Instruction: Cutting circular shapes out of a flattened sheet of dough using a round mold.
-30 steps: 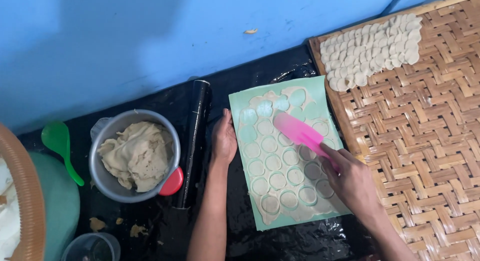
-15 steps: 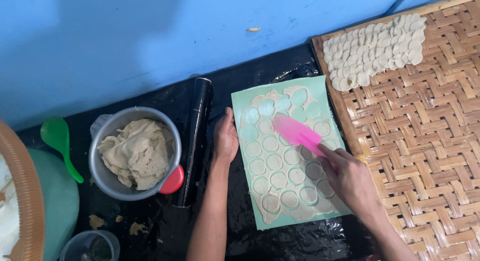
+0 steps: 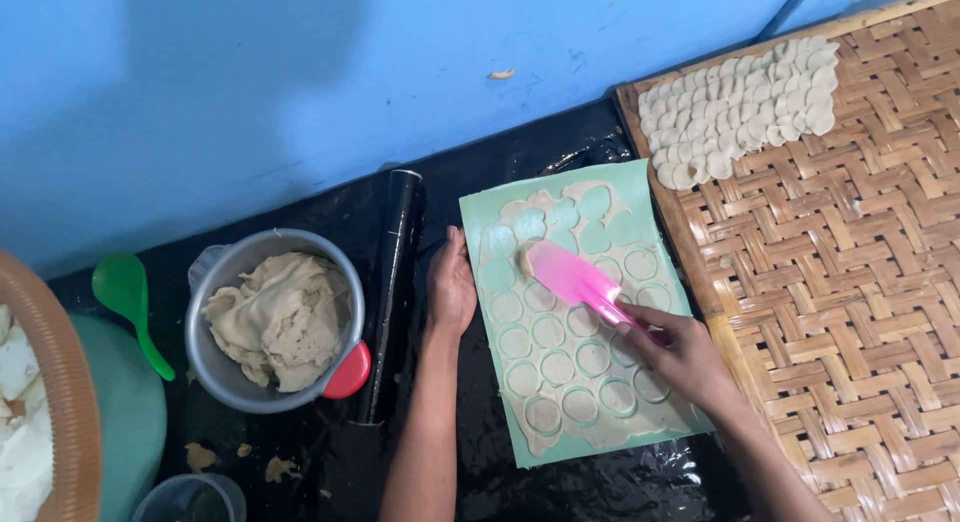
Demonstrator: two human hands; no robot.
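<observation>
Since the earlier pictures the pink flat plastic scraper (image 3: 572, 278) has slid up and left across the pale green rectangular mat (image 3: 640, 197), its blade now near the mat's top left, and the view has drifted a little.

One large woven bamboo tray (image 3: 850, 312) lies to the right, touching the mat's edge. On the mat lies one thin sheet of beige dough (image 3: 575, 382) stamped with rings; I count roughly sixteen cut rounds in place and about six bare green holes near the top. One grey metal bowl (image 3: 215, 357) of lumpy dough sits well left, one black cylindrical rolling pin (image 3: 392, 292) between it and the mat. A heap of small beige dough rounds (image 3: 740, 112), too many and too overlapped to count, sits on the tray's far corner.

Right hand (image 3: 680, 352) is clamped round the scraper's handle. Left hand (image 3: 452, 290) lies flat, fingers together, on the mat's left edge, holding nothing.

As a judgement: pushed at too steep an angle, the blade could tear or fold a thin round. If the left hand lifts, the mat may skid on the wet-looking black plastic sheet (image 3: 520, 482). A round carried on the blade could slip off before reaching the tray.
</observation>
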